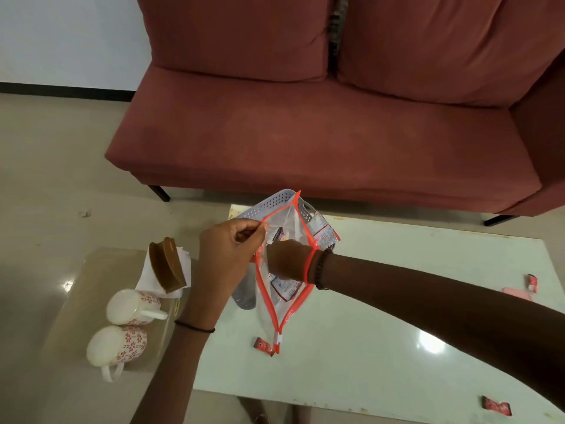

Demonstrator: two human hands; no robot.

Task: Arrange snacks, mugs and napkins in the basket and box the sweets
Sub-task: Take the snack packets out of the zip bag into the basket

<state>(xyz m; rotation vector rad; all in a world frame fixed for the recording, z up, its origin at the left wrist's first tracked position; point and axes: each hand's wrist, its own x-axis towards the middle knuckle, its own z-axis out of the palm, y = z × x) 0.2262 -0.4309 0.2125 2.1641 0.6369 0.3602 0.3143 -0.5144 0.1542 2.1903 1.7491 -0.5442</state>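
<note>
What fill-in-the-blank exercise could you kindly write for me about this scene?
1. The left hand pinches the rim of the clear pouch, while the right hand reaches ____ it.
2. ____ flowered mugs lie on their sides near the napkin holder.
3. The napkin holder is ____ in colour.
4. The loose sweet on the table below the pouch has a ____ wrapper.

Missing words: inside; two; brown; red.
</note>
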